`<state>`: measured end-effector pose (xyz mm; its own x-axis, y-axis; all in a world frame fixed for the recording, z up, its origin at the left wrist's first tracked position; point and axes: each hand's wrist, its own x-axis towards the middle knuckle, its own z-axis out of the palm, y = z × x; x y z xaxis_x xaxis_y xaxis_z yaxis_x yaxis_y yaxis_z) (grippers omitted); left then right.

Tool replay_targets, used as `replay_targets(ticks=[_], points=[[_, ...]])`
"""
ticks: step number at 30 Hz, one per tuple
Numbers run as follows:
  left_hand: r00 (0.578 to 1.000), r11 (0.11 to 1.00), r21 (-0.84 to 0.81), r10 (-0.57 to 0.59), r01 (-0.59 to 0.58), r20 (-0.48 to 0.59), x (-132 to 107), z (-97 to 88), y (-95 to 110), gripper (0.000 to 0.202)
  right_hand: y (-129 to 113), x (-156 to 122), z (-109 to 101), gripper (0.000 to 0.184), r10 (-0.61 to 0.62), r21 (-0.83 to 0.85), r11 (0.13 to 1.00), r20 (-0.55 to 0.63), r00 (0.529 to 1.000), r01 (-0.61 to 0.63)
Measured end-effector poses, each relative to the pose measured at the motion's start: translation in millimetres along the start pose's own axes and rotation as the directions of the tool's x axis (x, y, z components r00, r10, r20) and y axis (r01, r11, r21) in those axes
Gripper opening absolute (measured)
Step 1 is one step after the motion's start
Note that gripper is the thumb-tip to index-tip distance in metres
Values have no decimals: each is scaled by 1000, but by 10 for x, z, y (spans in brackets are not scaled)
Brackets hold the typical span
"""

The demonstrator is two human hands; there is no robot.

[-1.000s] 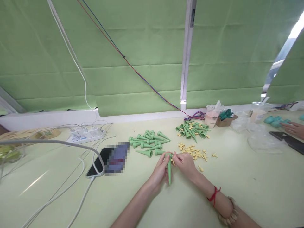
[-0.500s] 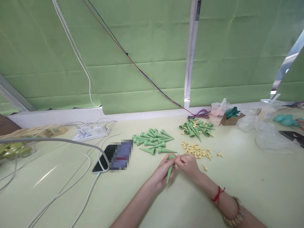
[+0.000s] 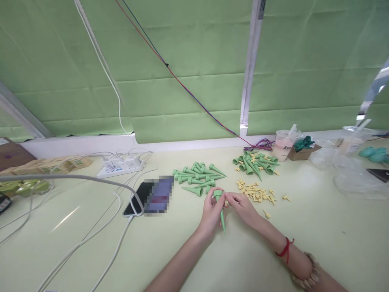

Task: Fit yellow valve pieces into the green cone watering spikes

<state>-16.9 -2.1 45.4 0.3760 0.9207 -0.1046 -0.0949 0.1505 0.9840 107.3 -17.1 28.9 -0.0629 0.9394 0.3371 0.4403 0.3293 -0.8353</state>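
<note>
My left hand (image 3: 210,211) is wrapped round a green plastic watering spike (image 3: 223,222), its capped end up and its point toward me. Beside the cap, my right hand (image 3: 243,207) is closed in a pinch against the spike. A bit of a small yellow valve piece (image 3: 226,203) shows at the right fingertips, mostly hidden by them. Just beyond the left hand lies a pile of capped green spikes (image 3: 197,176). Uncapped green spikes (image 3: 255,163) are heaped farther right, with loose yellow valve pieces (image 3: 255,190) in front of them.
At the left, a phone (image 3: 138,199) lies by a power strip (image 3: 121,165), with white cables (image 3: 100,233) looping over the table. Back right are a pink drink cup (image 3: 282,148), a small cardboard box (image 3: 299,152), plastic bags (image 3: 349,178) and another cup (image 3: 351,142).
The held spike has turned: its cap now shows above my left fingers and its point leans slightly right. Both hands remain together at it. The whole view has shifted a little.
</note>
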Motion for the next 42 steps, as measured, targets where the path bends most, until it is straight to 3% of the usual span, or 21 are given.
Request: replay_targets(ticks=[5, 9, 12, 14, 20, 24, 29, 33, 38, 42], points=[[993, 987, -119, -99, 106, 63, 7, -37, 38, 32, 39, -11, 23, 41, -27, -82, 996, -1, 1000, 26], [952, 932, -200, -283, 301, 117, 36, -73, 46, 27, 60, 0, -27, 39, -186, -319, 930, 15, 982, 181], [979, 968, -146, -195, 202, 60, 45, -82, 71, 34, 23, 16, -72, 36, -236, -385, 893, 42, 971, 234], [993, 990, -74, -117, 118, 12, 39, -80, 99, 40, -5, 20, -86, 33, -223, -358, 907, 42, 974, 223], [992, 992, -35, -125, 125, 2, 39, -92, 119, 43, 5, 22, -105, 26, -237, -302, 924, 26, 971, 234], [997, 997, 27, -67, 68, -35, 61, -108, 92, 42, 1, 31, -105, 21, -124, -105, 987, -26, 992, 121], [998, 997, 51, -58, 60, -40, 88, -122, 67, 42, -36, 39, -72, 18, -25, 71, 997, -58, 998, 29], [999, 996, 75, -36, 39, -36, 108, -115, 52, 42, -26, 56, -87, 25, 49, 177, 983, -2, 999, -48], [998, 994, 104, -29, 36, -62, 126, -116, 26, 43, 4, 74, -106, 26, 71, 194, 979, -18, 997, -66], [996, 991, 125, -34, 44, -81, 138, -126, 1, 43, 13, 77, -96, 28, 125, 243, 960, 57, 990, -136]])
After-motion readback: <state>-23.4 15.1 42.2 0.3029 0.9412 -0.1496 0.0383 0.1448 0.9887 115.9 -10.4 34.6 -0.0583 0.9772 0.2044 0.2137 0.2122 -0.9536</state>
